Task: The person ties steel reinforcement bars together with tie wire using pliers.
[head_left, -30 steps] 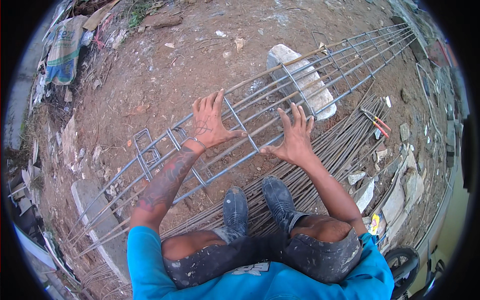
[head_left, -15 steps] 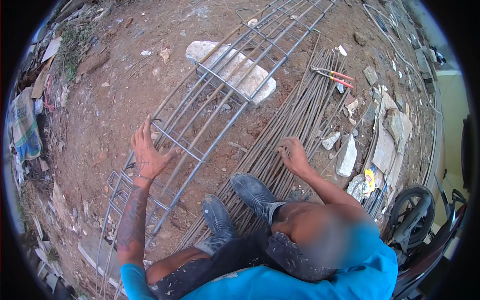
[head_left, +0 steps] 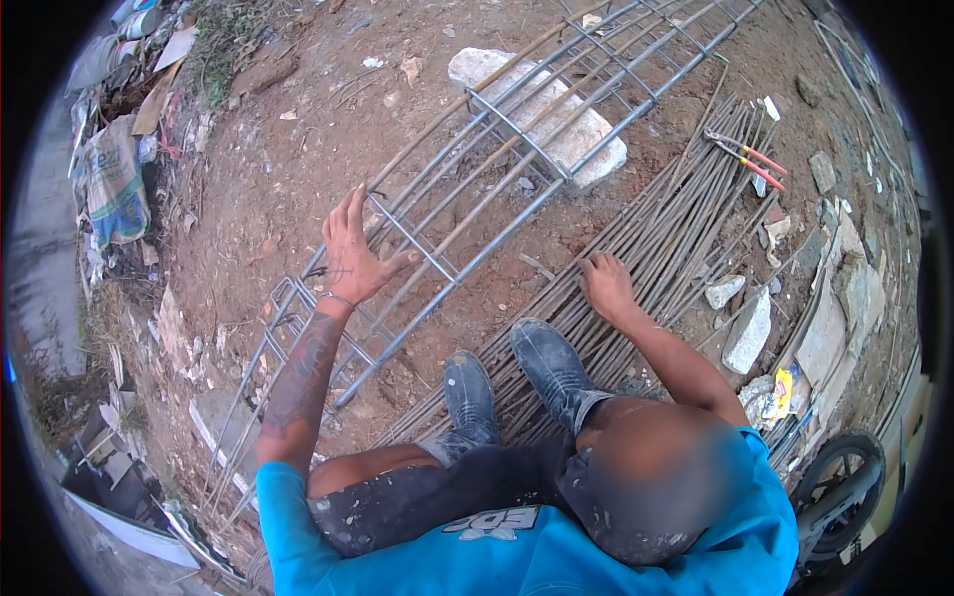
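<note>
One rebar cage (head_left: 517,169) runs lower-left to upper-right

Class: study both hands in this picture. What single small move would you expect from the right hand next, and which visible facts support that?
Probably closing the right hand around one thin rod and lifting it. Its fingers rest on the bundle of loose rods lying on the dirt, gripping nothing yet, while the left hand lies spread and open on the rebar cage beside it.

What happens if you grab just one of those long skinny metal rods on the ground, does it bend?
Probably, yes: each of the thin rods is long and slender, so the ends would likely droop. Being round, it may also roll off the bundle under the right hand.
</note>
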A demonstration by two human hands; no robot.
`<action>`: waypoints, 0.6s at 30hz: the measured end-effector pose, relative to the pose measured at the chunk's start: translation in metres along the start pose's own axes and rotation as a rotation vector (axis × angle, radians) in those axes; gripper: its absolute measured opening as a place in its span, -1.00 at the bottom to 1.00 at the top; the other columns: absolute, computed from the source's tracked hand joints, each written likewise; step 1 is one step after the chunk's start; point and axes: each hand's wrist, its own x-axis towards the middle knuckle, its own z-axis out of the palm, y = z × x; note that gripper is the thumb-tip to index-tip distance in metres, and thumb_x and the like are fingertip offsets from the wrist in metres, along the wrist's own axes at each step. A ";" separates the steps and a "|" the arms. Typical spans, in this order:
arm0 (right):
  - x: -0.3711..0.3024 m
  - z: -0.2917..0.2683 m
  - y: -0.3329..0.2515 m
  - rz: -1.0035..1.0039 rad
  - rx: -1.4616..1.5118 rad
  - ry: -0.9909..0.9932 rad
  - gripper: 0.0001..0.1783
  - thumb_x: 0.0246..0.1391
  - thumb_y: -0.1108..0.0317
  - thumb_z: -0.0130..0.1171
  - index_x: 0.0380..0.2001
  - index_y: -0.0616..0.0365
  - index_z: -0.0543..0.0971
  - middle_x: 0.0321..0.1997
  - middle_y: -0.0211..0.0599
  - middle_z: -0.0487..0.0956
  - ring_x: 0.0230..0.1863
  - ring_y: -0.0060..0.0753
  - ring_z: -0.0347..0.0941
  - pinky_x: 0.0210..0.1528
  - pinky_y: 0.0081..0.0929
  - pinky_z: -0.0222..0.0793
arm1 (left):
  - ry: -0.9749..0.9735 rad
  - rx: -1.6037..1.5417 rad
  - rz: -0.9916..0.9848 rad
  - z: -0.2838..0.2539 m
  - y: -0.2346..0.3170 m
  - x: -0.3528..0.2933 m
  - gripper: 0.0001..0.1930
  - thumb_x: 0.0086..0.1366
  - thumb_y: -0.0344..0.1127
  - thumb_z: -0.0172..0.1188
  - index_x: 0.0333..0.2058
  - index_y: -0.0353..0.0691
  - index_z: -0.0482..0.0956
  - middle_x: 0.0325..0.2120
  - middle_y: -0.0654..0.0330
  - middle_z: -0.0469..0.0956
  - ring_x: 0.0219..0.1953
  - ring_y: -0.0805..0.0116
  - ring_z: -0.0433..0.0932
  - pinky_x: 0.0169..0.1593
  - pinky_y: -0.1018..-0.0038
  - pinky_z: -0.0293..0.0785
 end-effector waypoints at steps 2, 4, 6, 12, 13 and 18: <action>0.000 0.003 0.011 0.022 0.002 0.019 -0.76 -0.02 0.36 0.15 -0.25 0.18 0.57 -0.26 -0.15 0.52 -0.11 -0.10 0.43 -0.05 -0.24 0.36 | 0.086 0.028 0.002 -0.004 0.013 -0.005 0.09 -0.18 0.05 0.46 0.29 -0.14 0.05 0.17 -0.07 0.18 0.21 -0.09 0.13 0.28 0.08 0.03; -0.003 -0.015 -0.002 -0.026 0.050 0.056 -0.79 0.02 0.38 0.13 -0.26 0.20 0.58 -0.29 -0.13 0.54 -0.16 -0.08 0.46 -0.10 -0.23 0.38 | 0.172 0.059 -0.005 -0.008 0.025 -0.014 0.04 -0.14 0.01 0.45 0.28 -0.15 0.07 0.16 -0.08 0.17 0.21 -0.11 0.13 0.28 0.07 0.04; -0.009 -0.041 -0.023 0.131 0.457 0.136 -0.80 0.09 0.39 0.09 -0.25 0.26 0.57 -0.37 -0.06 0.58 -0.29 -0.08 0.52 -0.23 -0.29 0.41 | 0.199 -0.067 -0.001 -0.017 0.033 -0.020 -0.12 -0.06 -0.13 0.38 0.23 -0.17 0.15 0.11 -0.07 0.21 0.17 -0.11 0.17 0.24 0.10 0.10; 0.027 -0.054 -0.079 0.091 0.872 -0.254 -0.77 0.13 0.35 0.10 -0.26 0.31 0.58 -0.50 -0.21 0.57 -0.44 -0.44 0.49 -0.34 -0.48 0.35 | -0.029 -0.352 -0.007 -0.007 0.044 -0.019 -0.62 -0.01 -0.33 0.28 -0.13 -0.11 0.58 -0.02 0.04 0.33 0.09 0.04 0.24 0.14 0.12 0.19; 0.035 -0.050 -0.085 0.077 0.859 -0.253 -0.77 0.13 0.35 0.10 -0.26 0.31 0.58 -0.50 -0.21 0.57 -0.44 -0.44 0.49 -0.34 -0.48 0.35 | -0.074 -0.353 0.033 -0.005 0.051 -0.015 -0.68 -0.01 -0.34 0.28 -0.19 -0.08 0.63 -0.05 0.06 0.35 0.07 0.06 0.25 0.14 0.13 0.19; 0.057 -0.045 -0.111 0.176 1.158 -0.322 -0.71 0.14 0.27 0.15 -0.23 0.31 0.59 -0.48 -0.36 0.58 -0.43 -0.60 0.43 -0.35 -0.55 0.33 | -0.051 -0.186 0.201 -0.015 0.070 -0.002 -0.67 -0.03 -0.30 0.28 -0.20 -0.04 0.65 -0.08 0.04 0.35 0.05 0.07 0.25 0.14 0.17 0.14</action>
